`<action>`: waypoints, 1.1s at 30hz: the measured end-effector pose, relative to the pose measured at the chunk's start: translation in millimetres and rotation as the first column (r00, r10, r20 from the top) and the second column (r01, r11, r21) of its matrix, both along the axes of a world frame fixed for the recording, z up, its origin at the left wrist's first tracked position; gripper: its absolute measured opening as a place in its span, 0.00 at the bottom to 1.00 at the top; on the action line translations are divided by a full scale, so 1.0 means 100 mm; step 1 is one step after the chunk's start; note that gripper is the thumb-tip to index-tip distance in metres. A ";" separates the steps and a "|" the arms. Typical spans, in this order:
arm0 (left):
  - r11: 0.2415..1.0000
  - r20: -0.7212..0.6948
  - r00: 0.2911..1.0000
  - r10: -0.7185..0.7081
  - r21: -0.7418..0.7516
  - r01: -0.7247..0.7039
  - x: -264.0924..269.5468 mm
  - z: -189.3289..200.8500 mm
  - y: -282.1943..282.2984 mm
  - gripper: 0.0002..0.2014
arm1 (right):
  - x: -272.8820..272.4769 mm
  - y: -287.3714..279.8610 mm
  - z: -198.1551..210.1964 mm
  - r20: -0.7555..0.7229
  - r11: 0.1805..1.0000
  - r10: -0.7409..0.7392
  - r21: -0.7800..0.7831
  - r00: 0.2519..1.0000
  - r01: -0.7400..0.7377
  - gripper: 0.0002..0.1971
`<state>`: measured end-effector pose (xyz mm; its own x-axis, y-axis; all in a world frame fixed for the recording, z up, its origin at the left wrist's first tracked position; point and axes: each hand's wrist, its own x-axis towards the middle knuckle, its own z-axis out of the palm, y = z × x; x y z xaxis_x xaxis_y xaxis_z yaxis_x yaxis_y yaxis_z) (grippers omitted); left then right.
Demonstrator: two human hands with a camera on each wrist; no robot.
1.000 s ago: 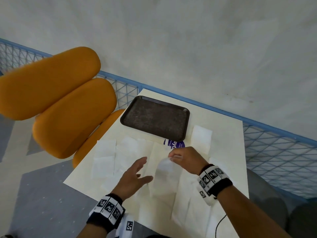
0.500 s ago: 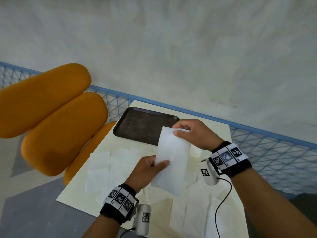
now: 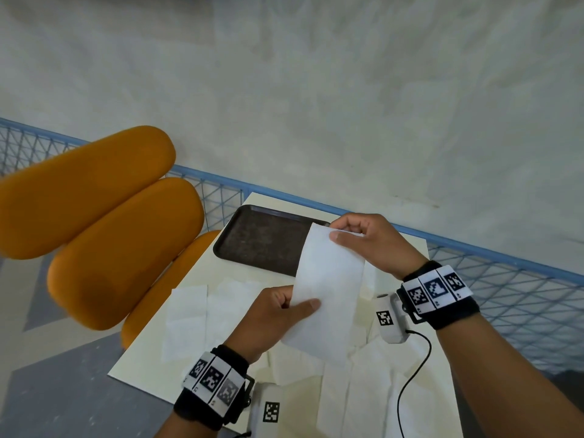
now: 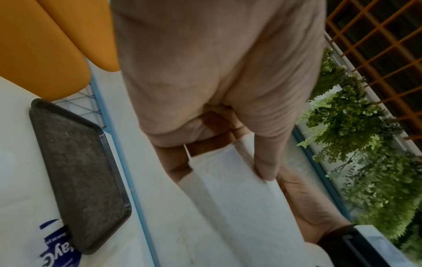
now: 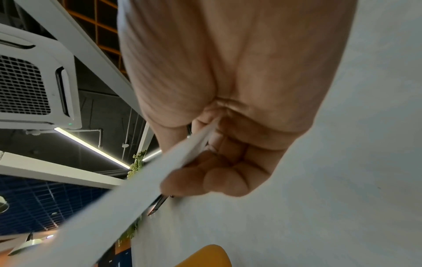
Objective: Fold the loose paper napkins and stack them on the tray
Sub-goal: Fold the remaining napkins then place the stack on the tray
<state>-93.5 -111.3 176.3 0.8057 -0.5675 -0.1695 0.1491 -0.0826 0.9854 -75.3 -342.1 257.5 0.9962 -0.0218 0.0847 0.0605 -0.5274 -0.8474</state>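
1. Here, a single white paper napkin (image 3: 328,289) is held in the air above the middle of the table (image 3: 189,314), probably lifted clear of the loose sheets so that it can be folded without the others being dragged along.
2. Its upper corner is pinched between thumb and fingers of the right hand (image 3: 369,241), so that the sheet hangs long and fairly flat.
3. Its left edge, about midway down, is pinched by the left hand (image 3: 271,314), with the thumb laid over the front face; a fold line seems to be set up there.
4. Both hands are thus narrowly closed on the napkin, and nothing else is held or touched by them.
5. The dark tray (image 3: 262,238) lies at the table's far edge, with no napkin seen on it; its right end is hidden behind the held sheet.
6. Other napkins (image 3: 186,314) are spread over the near half of the table, apparently unfolded, so the task is judged to be at an early stage.
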 end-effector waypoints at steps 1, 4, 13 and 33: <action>1.000 -0.007 1.000 -0.004 -0.022 0.004 -0.01 0.03 0.00 0.10 | 0.00 0.00 0.01 0.001 1.000 -0.005 0.019 1.000 0.005 0.04; 0.997 0.004 1.000 0.002 -0.079 -0.001 -0.05 0.13 0.02 0.08 | -0.01 -0.01 -0.04 -0.002 0.999 -0.033 0.036 0.999 0.033 0.04; 0.986 -0.077 0.993 -0.088 -0.150 0.076 -0.13 0.26 0.01 0.11 | -0.12 0.04 -0.12 0.014 0.940 -0.109 0.326 0.994 0.099 0.04; 0.995 -0.049 0.996 -0.079 -0.068 0.075 -0.24 0.23 -0.17 0.07 | -0.26 0.03 -0.17 -0.055 0.966 -0.065 0.246 0.996 0.076 0.05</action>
<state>-117.9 -128.4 199.6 0.7504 -0.6388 -0.1699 0.1954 -0.0312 0.9802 -100.9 -338.7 240.1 0.9940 -0.1067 0.0220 -0.0114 -0.3027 -0.9530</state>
